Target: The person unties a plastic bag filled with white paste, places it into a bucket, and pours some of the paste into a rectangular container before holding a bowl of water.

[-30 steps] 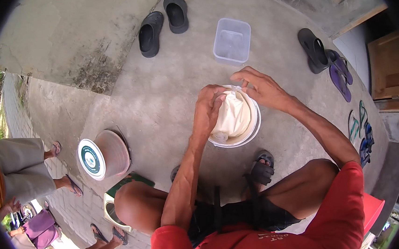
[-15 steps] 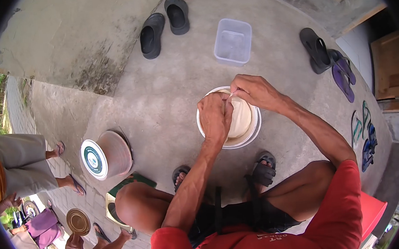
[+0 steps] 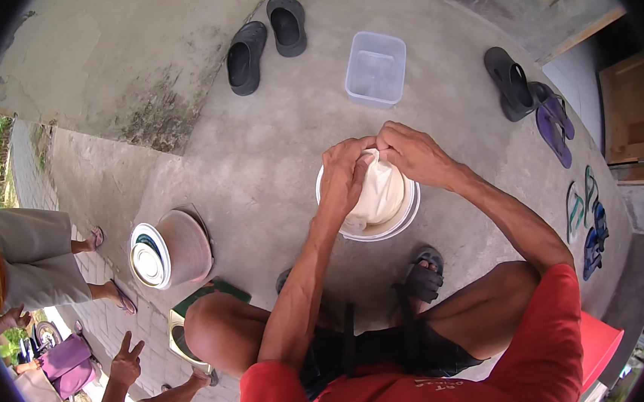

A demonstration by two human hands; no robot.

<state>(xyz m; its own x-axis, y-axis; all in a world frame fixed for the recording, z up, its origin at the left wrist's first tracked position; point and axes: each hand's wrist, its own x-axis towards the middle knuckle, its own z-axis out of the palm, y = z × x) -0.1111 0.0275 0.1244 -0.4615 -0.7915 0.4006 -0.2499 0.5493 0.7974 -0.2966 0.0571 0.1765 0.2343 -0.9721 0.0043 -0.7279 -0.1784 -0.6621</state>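
Observation:
A round white bucket (image 3: 414, 210) stands on the concrete between my feet. Inside it lies a cream-coloured plastic bag (image 3: 382, 196), wrinkled and pulled up towards the far rim. My left hand (image 3: 344, 170) pinches the bag at the far left side, fingers closed. Opposite it, my right hand (image 3: 413, 152) is also closed, thumb and fingers gripping the bag's edge. Both hands nearly meet over the far rim. What sits under the bag is hidden.
A clear plastic container (image 3: 376, 70) stands ahead. To the left is a lidded bucket (image 3: 189, 245) with a pale round lid (image 3: 148, 266) on top, near a green-edged tin (image 3: 180, 339). Clogs (image 3: 247, 58) and sandals (image 3: 553, 134) lie around. Other people stand or sit at left.
The bag has been pulled up and bunched between my hands. At left, another person's hand has let go of a round lid, which now rests on the lidded bucket.

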